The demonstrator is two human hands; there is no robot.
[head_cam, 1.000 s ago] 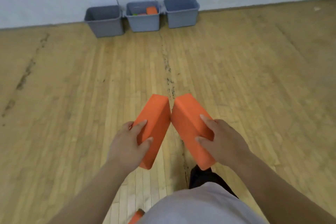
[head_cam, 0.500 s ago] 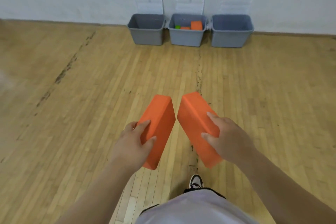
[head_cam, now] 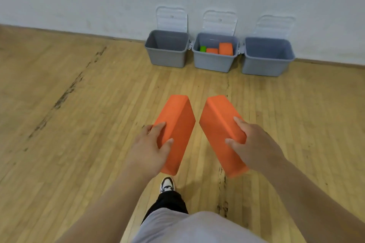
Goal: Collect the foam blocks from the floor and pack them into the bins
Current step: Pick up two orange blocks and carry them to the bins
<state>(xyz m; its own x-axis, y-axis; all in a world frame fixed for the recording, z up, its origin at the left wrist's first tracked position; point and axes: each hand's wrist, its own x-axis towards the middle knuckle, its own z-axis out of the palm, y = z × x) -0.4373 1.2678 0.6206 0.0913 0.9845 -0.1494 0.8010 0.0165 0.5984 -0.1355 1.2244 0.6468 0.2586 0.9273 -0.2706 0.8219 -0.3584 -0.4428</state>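
Head view | left orange block (head_cam: 175,124) is gripped by left hand (head_cam: 149,148) | right orange block (head_cam: 219,124) by right hand (head_cam: 256,144) | fingers curled round both blocks

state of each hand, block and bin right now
left hand, grips left block
right hand, grips right block
left block, held in the air
right block, held in the air
left bin, open, no blocks visible
middle bin, open, holds orange blocks and a green block
right bin, open, no blocks visible
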